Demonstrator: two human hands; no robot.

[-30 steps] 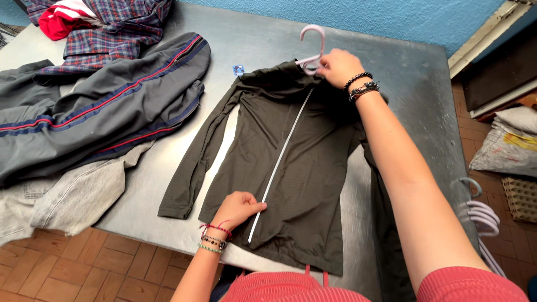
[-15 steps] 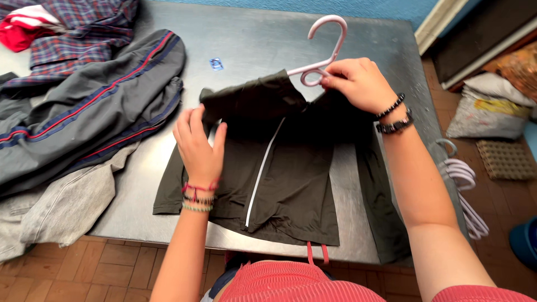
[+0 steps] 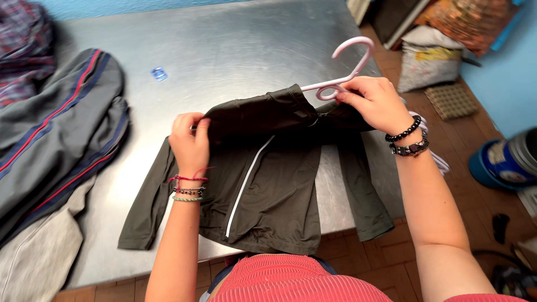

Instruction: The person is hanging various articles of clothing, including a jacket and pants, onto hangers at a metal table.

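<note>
A dark olive-green zip-front jacket with a white zipper line (image 3: 268, 184) lay front-up near the close edge of the dull grey metal tabletop (image 3: 235, 50), its hem and one sleeve hanging over that edge. Its shoulders were bunched up and lifted a little off the surface. A pale pink plastic hanger (image 3: 344, 70) stuck out of the collar at about one o'clock from the jacket's middle, its hook pointing up and away.

The right hand (image 3: 375, 100) was closed around the hanger's neck just below the hook, thumb and fingers pinching it; black bead bracelets circled that wrist. The left hand (image 3: 190, 140) was closed on the jacket's shoulder at about ten o'clock, fabric gathered between thumb and fingers, with red and green thread bands on its wrist.

At nine o'clock from the jacket, well apart, lay a grey track jacket with red and blue stripes (image 3: 56, 140), and a light grey garment (image 3: 39, 251) lay below it at about eight o'clock. A plaid shirt (image 3: 25, 50) showed in the far corner at ten o'clock. A small blue tag (image 3: 159, 73) lay on the tabletop at eleven o'clock. On the tiled floor at three o'clock stood a blue bucket (image 3: 498, 162), and a filled sack (image 3: 430, 61) sat at two o'clock.
</note>
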